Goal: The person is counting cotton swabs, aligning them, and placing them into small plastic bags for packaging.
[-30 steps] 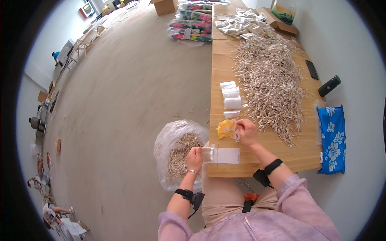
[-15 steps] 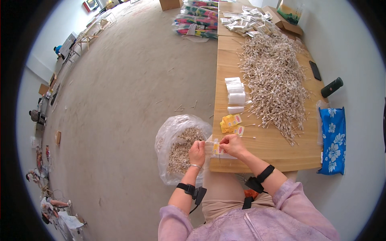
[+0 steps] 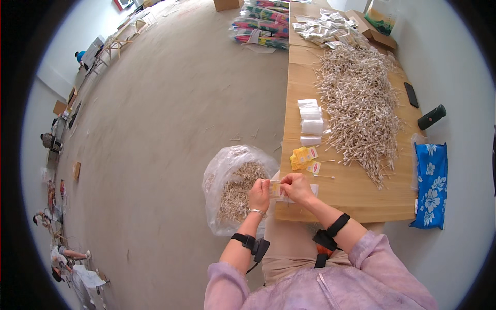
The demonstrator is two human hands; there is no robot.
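Observation:
My left hand [image 3: 259,194] is closed on one end of a small clear bag of cotton swabs [image 3: 275,194], held over the table's near left corner. At the bag's other end, the fingers of my right hand [image 3: 297,188] are pinched. A yellow and white card shows in the bag beside the swabs, partly covered by my fingers. Just beyond my hands lie several yellow cards [image 3: 304,156] and a couple of loose swabs [image 3: 325,177]. Stacks of flat clear bags [image 3: 312,126] lie farther up the table's left side.
A large heap of cotton swabs [image 3: 359,103] covers the wooden table [image 3: 351,201], with filled packets [image 3: 330,28] behind it. Along the right are a phone [image 3: 411,95], a dark green bottle [image 3: 432,117] and a blue floral pack [image 3: 431,186]. A plastic sack of swabs [image 3: 214,178] stands left of my knee.
My right hand has drawn closer to my left hand. The yellow card now sits deeper in the bag, nearer my left fingers. The whole view has shifted slightly.

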